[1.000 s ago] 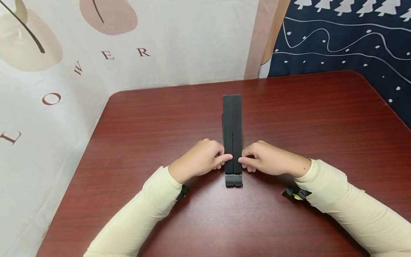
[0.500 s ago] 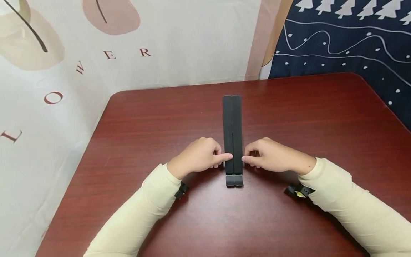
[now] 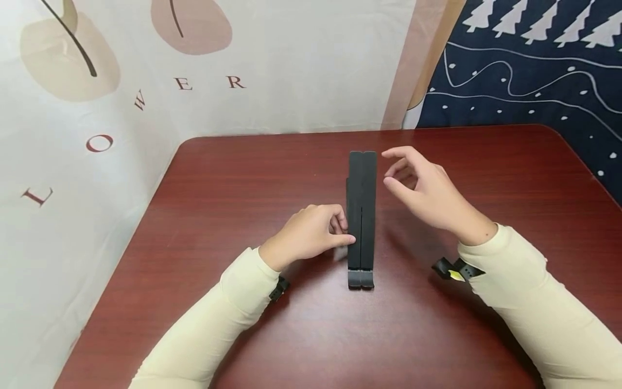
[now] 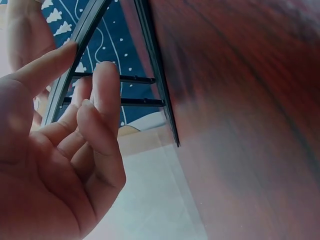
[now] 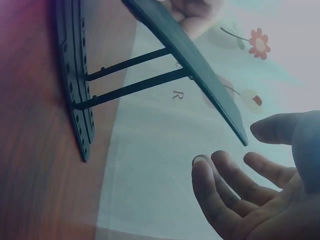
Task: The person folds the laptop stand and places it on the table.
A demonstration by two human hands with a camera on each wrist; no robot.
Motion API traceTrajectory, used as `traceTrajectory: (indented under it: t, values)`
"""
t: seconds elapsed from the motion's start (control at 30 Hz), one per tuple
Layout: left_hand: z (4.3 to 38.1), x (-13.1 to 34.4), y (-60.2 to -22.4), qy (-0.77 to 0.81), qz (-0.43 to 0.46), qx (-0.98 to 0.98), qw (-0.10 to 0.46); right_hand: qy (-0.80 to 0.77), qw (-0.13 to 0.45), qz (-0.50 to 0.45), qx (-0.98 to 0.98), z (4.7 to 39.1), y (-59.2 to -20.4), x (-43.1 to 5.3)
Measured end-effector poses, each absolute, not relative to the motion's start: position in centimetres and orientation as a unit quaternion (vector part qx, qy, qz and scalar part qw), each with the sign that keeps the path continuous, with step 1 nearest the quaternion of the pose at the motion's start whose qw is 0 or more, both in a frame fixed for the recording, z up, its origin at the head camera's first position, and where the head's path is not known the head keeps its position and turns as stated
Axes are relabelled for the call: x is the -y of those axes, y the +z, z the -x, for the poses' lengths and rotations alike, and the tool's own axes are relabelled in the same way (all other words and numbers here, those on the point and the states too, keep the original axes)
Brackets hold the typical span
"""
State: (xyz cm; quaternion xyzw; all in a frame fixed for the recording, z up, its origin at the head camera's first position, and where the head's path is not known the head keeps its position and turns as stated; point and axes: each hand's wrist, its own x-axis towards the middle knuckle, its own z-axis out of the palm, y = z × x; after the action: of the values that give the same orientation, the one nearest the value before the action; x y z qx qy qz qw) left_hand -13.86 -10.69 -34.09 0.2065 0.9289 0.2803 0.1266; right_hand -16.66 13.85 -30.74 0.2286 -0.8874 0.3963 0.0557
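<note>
A black folding laptop stand (image 3: pixel 362 216) stands on the table, its two long bars side by side and its front lips toward me. Both wrist views show its upper rails (image 5: pixel 200 87) raised over the base on slanted struts (image 4: pixel 135 102). My left hand (image 3: pixel 311 232) holds the left edge near the front, thumb on top and the other fingers curled at the side and below. Apart from the stand, my right hand (image 3: pixel 432 192) hovers by its far right end. In the right wrist view that hand's fingers (image 5: pixel 205 185) are spread and loosely bent, with nothing between them.
The dark red wooden table (image 3: pixel 218 178) has rounded far corners. A pale printed cloth (image 3: pixel 291 70) hangs behind and to the left, and a navy cloth with white trees (image 3: pixel 525 81) hangs at the right. Black straps (image 3: pixel 468 268) sit at both wrists.
My right hand has let go of the stand's right edge, then risen and moved toward its far end, its fingers opening. The left hand stays at the left edge. The head view has shifted slightly.
</note>
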Motion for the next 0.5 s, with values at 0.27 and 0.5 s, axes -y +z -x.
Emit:
traceTrajectory:
  t: [0.27,0.5]
  values:
    - [13.9,10.3,-34.2,0.298,-0.213,-0.919,0.144,0.409,0.056,-0.251,0.875,17.5,-31.5,-13.4]
    - [13.9,10.4,-34.1,0.325,-0.208,-0.907,0.168,0.421,0.05,-0.295,0.856,17.8,-31.9,-12.9]
